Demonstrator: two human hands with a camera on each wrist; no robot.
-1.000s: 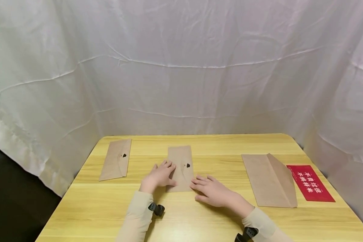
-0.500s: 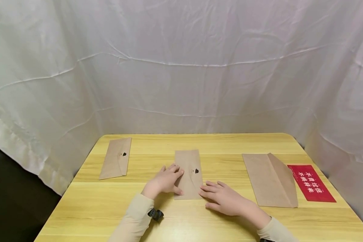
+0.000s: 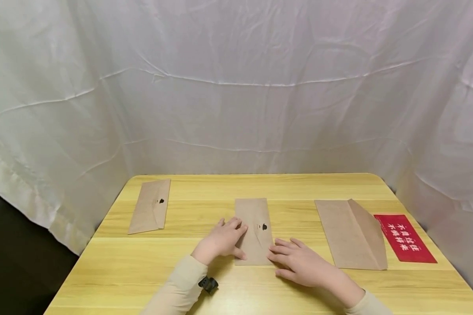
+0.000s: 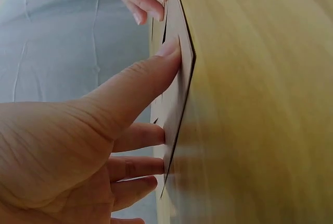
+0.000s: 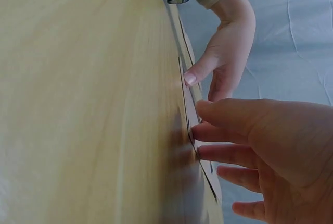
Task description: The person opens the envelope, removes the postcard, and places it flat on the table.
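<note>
A closed brown paper envelope (image 3: 254, 214) with a small black hat print lies flat in the middle of the table. My left hand (image 3: 222, 239) rests on its left edge, fingers spread; in the left wrist view the thumb (image 4: 169, 52) presses near a corner while the other fingertips touch the long side. My right hand (image 3: 299, 262) lies at the envelope's lower right edge with its fingertips on the border. Both hands have extended, relaxed fingers, and neither curls round the paper.
A similar closed envelope (image 3: 151, 205) lies at the table's left. To the right an envelope (image 3: 348, 236) with its flap unfolded slightly overlaps a red card (image 3: 406, 238) bearing white characters. A pale curtain (image 3: 236, 87) hangs behind the wooden table (image 3: 122, 271).
Both hands and the middle envelope have slid to the right and a little toward the person. The other envelopes and the red card have stayed in place.
</note>
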